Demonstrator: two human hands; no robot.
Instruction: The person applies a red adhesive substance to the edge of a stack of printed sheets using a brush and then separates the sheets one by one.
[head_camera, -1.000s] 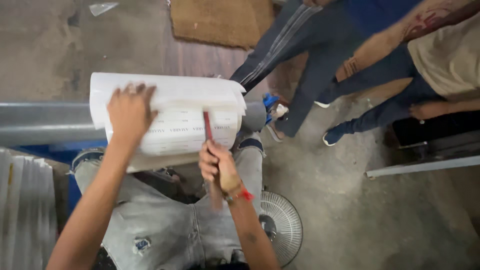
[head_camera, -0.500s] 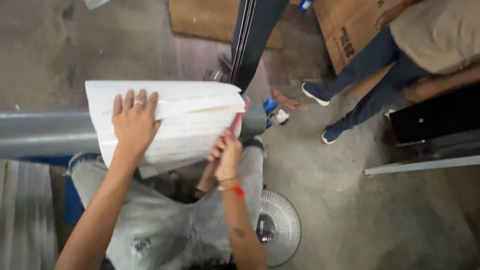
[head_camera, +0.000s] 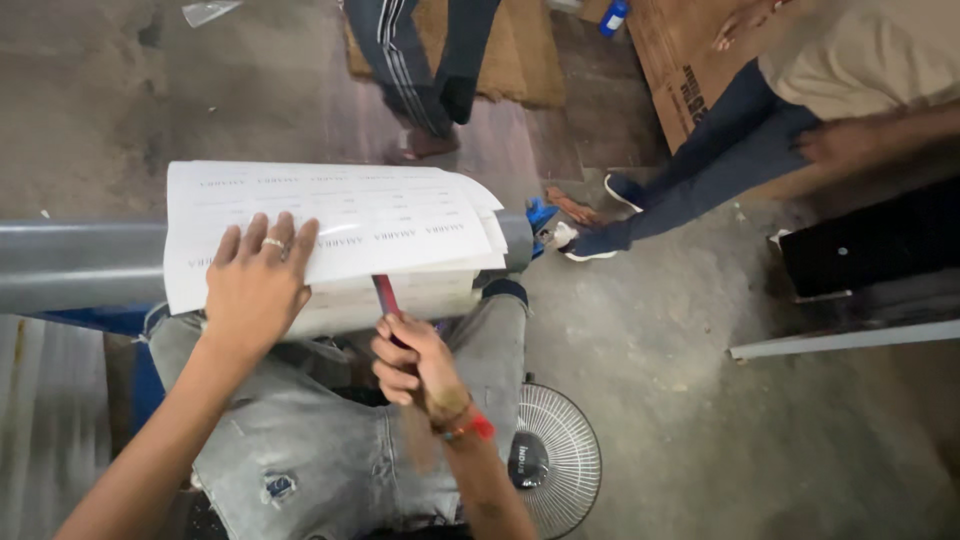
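Since the earlier frame the right hand (head_camera: 418, 362) has slid its red tool (head_camera: 386, 296) a little left along the lower edge of the sheet (head_camera: 340, 225), and the walking person's legs (head_camera: 420, 60) have stepped farther off toward the mat (head_camera: 520, 60). Left hand (head_camera: 258, 285) lies flat, fingers spread, pressing the white sheet down over the grey pipe (head_camera: 70, 262); its grip is open, palm on paper, holding by pressure only. Right hand's grip is closed around the tool's handle, with the red end tucked under the sheet's near edge where the paper curls round the pipe. Pipe and sheet rest across the person's knees in grey jeans (head_camera: 300, 450), running from the left edge to about mid-scene. That small shift suggests the tool is working along the paper's edge, bit by bit. A small fan (head_camera: 555, 460) sits on the floor just right of the knees. At far right another person (head_camera: 830, 110) crouches by cardboard (head_camera: 680, 70).
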